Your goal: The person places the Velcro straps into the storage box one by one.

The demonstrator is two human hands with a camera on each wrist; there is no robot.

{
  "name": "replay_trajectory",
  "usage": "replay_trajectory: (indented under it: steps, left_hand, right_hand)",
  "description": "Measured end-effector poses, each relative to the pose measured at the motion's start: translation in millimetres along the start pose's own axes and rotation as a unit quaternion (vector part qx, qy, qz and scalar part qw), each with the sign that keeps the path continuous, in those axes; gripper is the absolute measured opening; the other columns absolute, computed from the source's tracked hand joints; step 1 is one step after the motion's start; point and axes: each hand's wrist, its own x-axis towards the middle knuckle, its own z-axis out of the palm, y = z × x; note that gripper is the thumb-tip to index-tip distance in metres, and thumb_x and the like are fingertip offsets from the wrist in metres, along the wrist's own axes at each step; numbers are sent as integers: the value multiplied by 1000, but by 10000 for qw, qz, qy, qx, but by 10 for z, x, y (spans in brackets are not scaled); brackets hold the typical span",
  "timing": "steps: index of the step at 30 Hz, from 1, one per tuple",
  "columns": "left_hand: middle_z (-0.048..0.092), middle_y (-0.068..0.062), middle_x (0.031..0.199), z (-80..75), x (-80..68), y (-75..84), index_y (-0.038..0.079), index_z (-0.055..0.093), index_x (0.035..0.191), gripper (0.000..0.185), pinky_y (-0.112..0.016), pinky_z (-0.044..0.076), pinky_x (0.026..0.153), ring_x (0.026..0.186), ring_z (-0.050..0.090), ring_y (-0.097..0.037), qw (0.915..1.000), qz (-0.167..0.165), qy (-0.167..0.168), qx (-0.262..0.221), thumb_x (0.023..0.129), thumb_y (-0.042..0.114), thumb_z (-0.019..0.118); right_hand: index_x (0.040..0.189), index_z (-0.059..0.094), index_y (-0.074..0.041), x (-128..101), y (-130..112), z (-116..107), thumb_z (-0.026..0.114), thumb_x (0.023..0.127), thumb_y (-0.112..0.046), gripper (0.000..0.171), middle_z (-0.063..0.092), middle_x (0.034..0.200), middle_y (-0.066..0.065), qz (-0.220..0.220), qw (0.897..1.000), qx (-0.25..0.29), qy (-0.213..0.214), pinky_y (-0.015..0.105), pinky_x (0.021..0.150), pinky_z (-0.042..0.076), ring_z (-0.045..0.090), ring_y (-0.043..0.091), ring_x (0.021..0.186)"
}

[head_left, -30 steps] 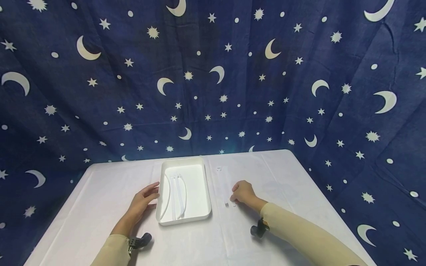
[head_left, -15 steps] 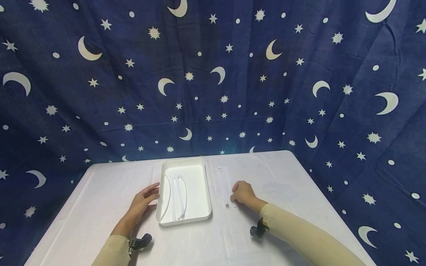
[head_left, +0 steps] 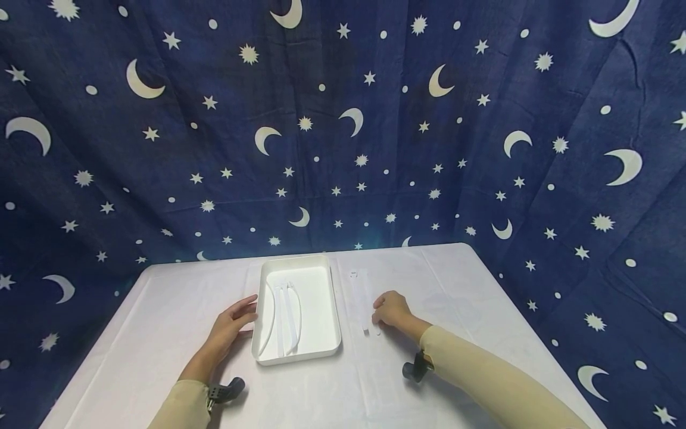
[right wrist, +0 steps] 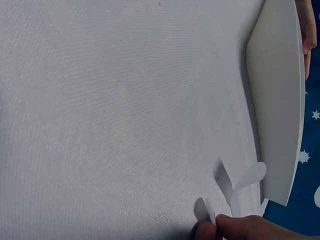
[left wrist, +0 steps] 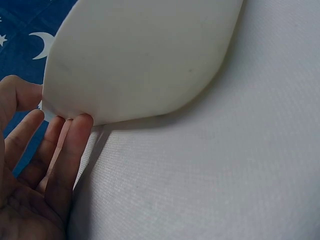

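A shallow white tray (head_left: 298, 260) lies on the white table and holds thin white strips (head_left: 284, 319), some of them curved. My left hand (head_left: 227, 328) lies flat beside it. In the left wrist view its straight fingers (left wrist: 75, 145) touch the tray's left wall (left wrist: 140, 55). To the right of the tray, more white strips (head_left: 360, 295) lie on the cloth. My right hand (head_left: 392, 311) rests at their near end with its fingers curled. In the right wrist view its fingertips (right wrist: 240, 229) pinch the end of a white strip (right wrist: 247, 176), with the tray (right wrist: 277, 100) just beyond.
A white cloth covers the table (head_left: 455, 286). A dark blue curtain (head_left: 343, 119) with moons and stars hangs close behind it and on both sides. A black camera mount sits on each wrist (head_left: 225, 390), (head_left: 415, 368).
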Motion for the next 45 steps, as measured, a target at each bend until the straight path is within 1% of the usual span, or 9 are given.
replay_trajectory:
  steps: [3,7,16,19,23,29,36,41,45]
  left_hand:
    - [46,-22,148,1,3,0,14,41,149,63,-39,60,90,132,48,-41,10000,-5,4,33,91,20,64]
    - [46,-22,148,7,2,6,14,41,149,64,-39,60,91,132,49,-41,10000,-19,23,83,91,21,65]
    - [45,-21,148,5,-1,17,14,41,149,64,-40,59,92,132,49,-40,10000,9,-1,70,91,21,65]
    - [45,-21,149,3,0,18,14,41,149,63,-40,59,93,133,48,-40,10000,11,-16,48,91,20,65]
    - [45,-21,149,0,4,15,14,41,149,64,-40,59,93,133,47,-40,10000,-3,-8,80,91,21,65]
    - [45,-22,148,1,2,13,13,41,149,64,-41,59,93,133,47,-41,9999,-11,11,126,91,21,65]
    - [46,-21,148,5,-11,12,14,41,149,64,-41,59,94,133,47,-41,9999,-34,20,112,91,20,65]
    - [46,-22,148,0,-9,7,13,41,149,63,-40,59,93,133,47,-40,10000,-4,17,87,91,20,65]
    - [46,-22,148,-2,-8,5,13,41,149,62,-40,59,93,134,47,-41,10000,13,16,87,91,20,64]
  right_hand:
    - [91,68,4,30,29,4,76,66,3,26,65,75,11,11,9999,100,-47,22,49,56,63,16,56]
    - [90,69,2,82,47,-6,76,68,2,23,66,76,11,309,9990,286,-150,22,52,58,64,15,58]
    - [89,71,-2,162,51,-28,77,72,-6,19,66,74,8,734,9968,53,-303,20,52,55,63,15,60]
    - [89,71,-2,190,35,-47,76,71,-3,19,66,74,8,878,9951,148,-426,20,52,57,63,15,60]
    - [93,71,1,205,34,-69,74,71,2,22,68,75,10,987,9916,529,-641,22,54,60,65,15,59]
    - [102,70,5,191,58,-120,72,74,4,28,70,83,11,1053,9818,1191,-1040,22,59,60,66,14,64]
    - [108,67,7,196,34,-154,70,75,7,34,68,88,13,1399,9671,1726,-1240,24,64,62,66,16,71]
    - [111,66,8,196,3,-190,69,76,9,35,67,87,12,1562,9582,1968,-1371,24,64,63,67,16,67]
    - [114,64,10,198,-25,-222,67,76,10,38,66,82,10,1562,9522,2152,-1500,23,61,62,66,15,63]
